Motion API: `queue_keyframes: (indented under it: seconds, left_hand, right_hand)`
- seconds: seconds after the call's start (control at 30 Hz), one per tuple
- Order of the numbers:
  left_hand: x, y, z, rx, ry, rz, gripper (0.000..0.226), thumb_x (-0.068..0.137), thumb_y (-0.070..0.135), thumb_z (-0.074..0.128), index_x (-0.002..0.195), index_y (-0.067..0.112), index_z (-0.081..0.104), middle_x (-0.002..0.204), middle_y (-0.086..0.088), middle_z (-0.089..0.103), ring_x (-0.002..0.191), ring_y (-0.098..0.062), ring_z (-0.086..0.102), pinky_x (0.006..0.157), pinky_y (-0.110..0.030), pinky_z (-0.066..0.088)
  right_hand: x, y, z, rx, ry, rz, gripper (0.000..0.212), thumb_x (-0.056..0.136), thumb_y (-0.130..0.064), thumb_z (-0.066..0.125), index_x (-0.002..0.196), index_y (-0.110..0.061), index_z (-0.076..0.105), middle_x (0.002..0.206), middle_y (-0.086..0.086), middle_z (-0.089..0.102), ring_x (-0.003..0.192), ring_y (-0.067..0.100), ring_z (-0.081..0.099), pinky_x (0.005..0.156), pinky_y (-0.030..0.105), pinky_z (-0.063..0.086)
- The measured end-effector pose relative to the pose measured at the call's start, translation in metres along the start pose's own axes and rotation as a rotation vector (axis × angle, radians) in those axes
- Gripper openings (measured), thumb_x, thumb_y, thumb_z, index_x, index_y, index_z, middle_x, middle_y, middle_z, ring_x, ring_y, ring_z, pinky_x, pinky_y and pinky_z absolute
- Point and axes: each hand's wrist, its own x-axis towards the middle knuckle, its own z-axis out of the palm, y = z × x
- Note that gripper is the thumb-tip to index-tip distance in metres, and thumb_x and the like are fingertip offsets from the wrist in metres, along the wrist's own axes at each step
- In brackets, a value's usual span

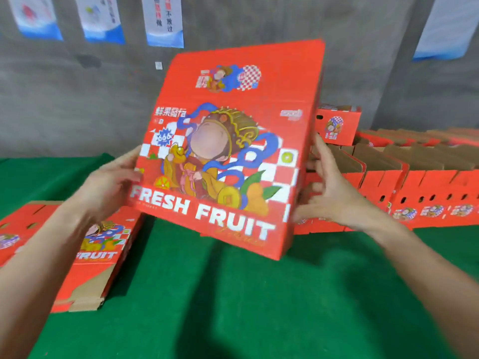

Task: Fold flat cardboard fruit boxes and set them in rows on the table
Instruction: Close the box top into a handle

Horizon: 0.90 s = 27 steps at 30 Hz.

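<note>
A flat red cardboard fruit box (233,120) printed "FRESH FRUIT" is held upright and tilted above the green table (233,294). My left hand (111,182) grips its left edge, thumb on the printed face. At the box's right edge is my right hand (326,193), fingers spread and mostly straight against the side; part of it is hidden behind the box. A stack of flat red boxes (85,255) lies at the left. Rows of folded open boxes (404,187) stand at the right.
One folded red box (337,125) sits on top of the rows at the back right. A grey wall with hanging posters (163,22) runs behind the table. Green tabletop stretches in front of me, between the flat stack and the rows.
</note>
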Motion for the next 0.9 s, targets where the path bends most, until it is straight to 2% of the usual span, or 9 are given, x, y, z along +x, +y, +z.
queue_keyframes:
  seconds: [0.07,0.13,0.2,0.3,0.4,0.47,0.6,0.67,0.9]
  left_hand:
    - [0.009,-0.006,0.014,0.174,0.064,0.038,0.066,0.087,-0.013,0.034,0.130,0.032,0.053,0.112,0.008,0.067,0.071,-0.004,0.067,0.050,-0.018,0.050]
    - [0.024,-0.010,0.022,0.232,0.172,0.090,0.065,0.088,-0.014,0.033,0.129,0.034,0.051,0.101,0.011,0.067,0.071,-0.003,0.065,0.051,-0.016,0.048]
    - [0.040,-0.007,0.032,0.331,0.282,0.132,0.060,0.091,-0.009,0.037,0.133,0.033,0.047,0.110,0.013,0.065,0.093,-0.009,0.062,0.068,-0.023,0.052]
    - [0.052,-0.014,0.060,0.364,0.576,-0.019,0.064,0.089,0.024,0.063,0.145,0.022,0.033,0.147,-0.003,0.039,0.132,-0.025,0.038,0.104,-0.043,0.036]
    - [0.044,-0.030,0.112,-0.194,0.162,-0.387,0.053,0.073,0.059,0.060,0.110,0.021,0.063,0.107,-0.004,0.071,0.096,-0.030,0.065,0.066,-0.050,0.055]
    - [0.056,-0.047,0.132,-0.377,-0.002,-0.398,0.065,0.073,0.064,0.050,0.119,0.021,0.061,0.113,-0.007,0.069,0.098,-0.026,0.068,0.063,-0.044,0.058]
    - [0.086,-0.066,0.143,-0.453,0.159,-0.311,0.064,0.085,0.059,0.044,0.126,0.012,0.056,0.107,-0.012,0.071,0.088,-0.027,0.071,0.057,-0.040,0.057]
    - [0.099,-0.076,0.145,-0.478,0.131,-0.304,0.069,0.079,0.060,0.045,0.128,0.012,0.054,0.109,-0.014,0.070,0.090,-0.030,0.070,0.058,-0.042,0.057]
    - [0.172,-0.082,0.164,-0.333,0.138,-0.203,0.060,0.084,0.058,0.043,0.133,0.023,0.047,0.120,-0.006,0.066,0.105,-0.026,0.066,0.072,-0.044,0.056]
  right_hand:
    - [0.001,0.001,0.006,-0.062,-0.003,-0.109,0.137,0.053,0.011,0.085,0.138,-0.054,0.000,0.132,-0.038,0.036,0.082,-0.007,0.065,0.057,0.013,0.052]
    - [0.006,0.000,0.011,-0.175,0.034,-0.133,0.138,0.051,-0.004,0.092,0.133,-0.064,-0.002,0.141,-0.029,0.030,0.072,0.002,0.065,0.056,0.018,0.053]
    - [0.016,-0.004,0.010,-0.285,0.115,-0.113,0.139,0.047,-0.018,0.095,0.132,-0.070,-0.002,0.144,-0.010,0.022,0.064,0.017,0.058,0.058,0.023,0.053]
    - [0.035,-0.001,0.007,-0.340,0.197,-0.185,0.134,0.050,-0.016,0.094,0.135,-0.067,0.003,0.130,-0.017,0.029,0.065,0.006,0.055,0.059,0.011,0.048]
    - [0.054,0.008,0.007,-0.346,0.245,-0.210,0.126,0.057,-0.014,0.090,0.136,-0.066,0.007,0.116,-0.005,0.038,0.080,0.007,0.058,0.062,0.007,0.046]
    - [0.063,0.016,0.009,-0.352,0.261,-0.207,0.116,0.064,-0.016,0.087,0.134,-0.068,0.011,0.116,-0.004,0.036,0.080,0.019,0.057,0.068,0.010,0.049]
    - [0.073,0.035,0.007,-0.468,0.169,-0.171,0.088,0.072,-0.030,0.079,0.126,-0.068,0.022,0.143,-0.005,0.014,0.108,0.010,0.049,0.099,0.038,0.047]
    - [0.080,0.047,0.006,-0.505,0.133,-0.131,0.083,0.070,-0.038,0.080,0.125,-0.067,0.025,0.145,-0.012,0.002,0.115,0.005,0.042,0.110,0.037,0.036]
    - [0.155,0.069,-0.014,-0.579,0.373,0.063,0.086,0.065,-0.058,0.077,0.134,-0.041,0.029,0.153,0.006,-0.006,0.122,0.038,0.048,0.103,0.040,0.042]
